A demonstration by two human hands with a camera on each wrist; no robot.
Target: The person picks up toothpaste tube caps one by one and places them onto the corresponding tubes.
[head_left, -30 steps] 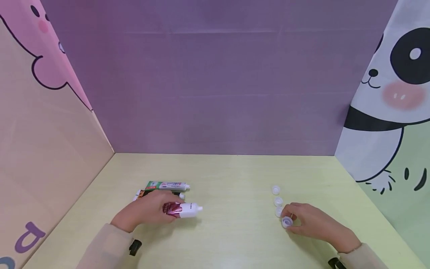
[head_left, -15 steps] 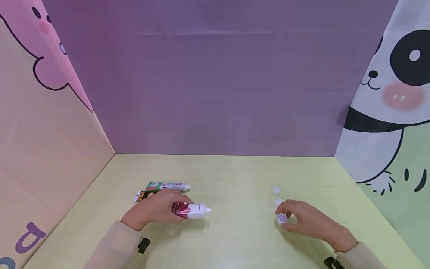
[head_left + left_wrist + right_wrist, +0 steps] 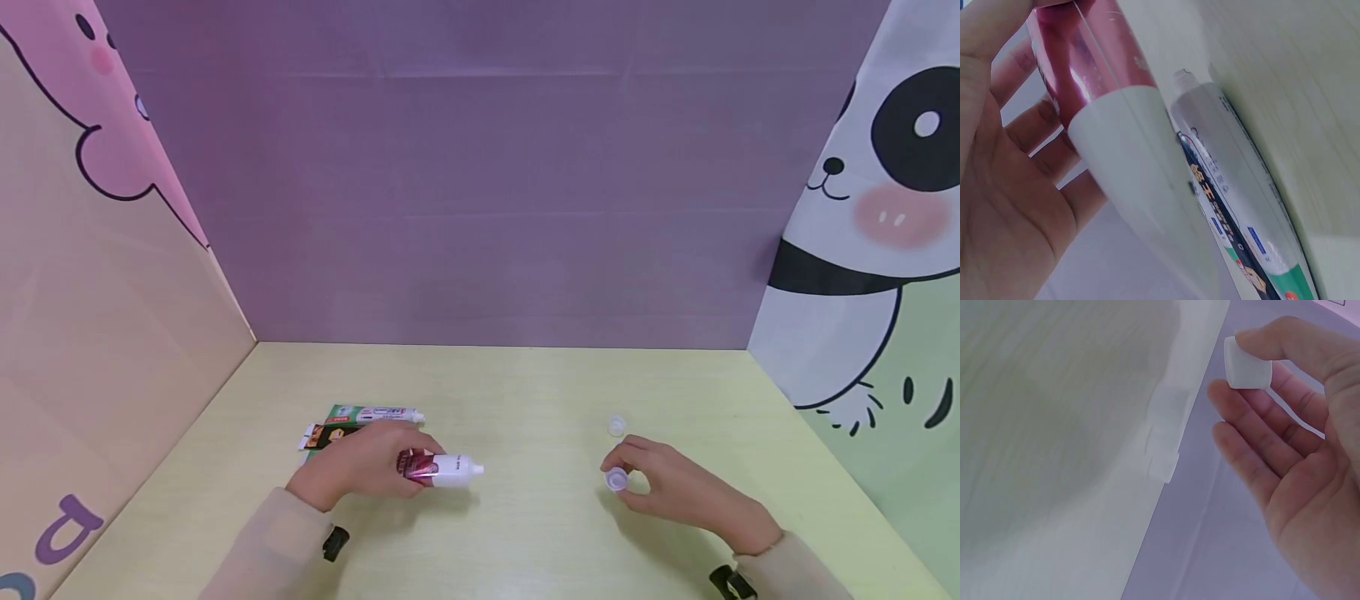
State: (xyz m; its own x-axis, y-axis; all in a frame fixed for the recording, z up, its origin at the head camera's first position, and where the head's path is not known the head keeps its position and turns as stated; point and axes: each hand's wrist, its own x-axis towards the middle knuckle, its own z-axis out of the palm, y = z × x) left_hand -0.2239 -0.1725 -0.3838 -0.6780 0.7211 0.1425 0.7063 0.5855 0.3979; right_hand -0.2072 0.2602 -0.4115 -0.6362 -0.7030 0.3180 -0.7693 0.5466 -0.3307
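My left hand grips a red-and-white toothpaste tube above the table. Its bare white nozzle points right. In the left wrist view the tube's red and white body slants across, with the fingers behind it. Between thumb and fingertips, my right hand pinches a small white cap, its hollow side facing left toward the tube. Behind the left hand lie a green-and-white toothpaste tube and a black one, partly covered by that hand.
A loose white cap lies on the pale table beyond the right hand. The right wrist view shows blurred white caps in a row. Printed panels stand left and right, and a purple wall closes the back.
My left hand has moved right with the red-and-white toothpaste tube. The right hand has lifted its cap and carried it left and away from me, covering nearby caps.
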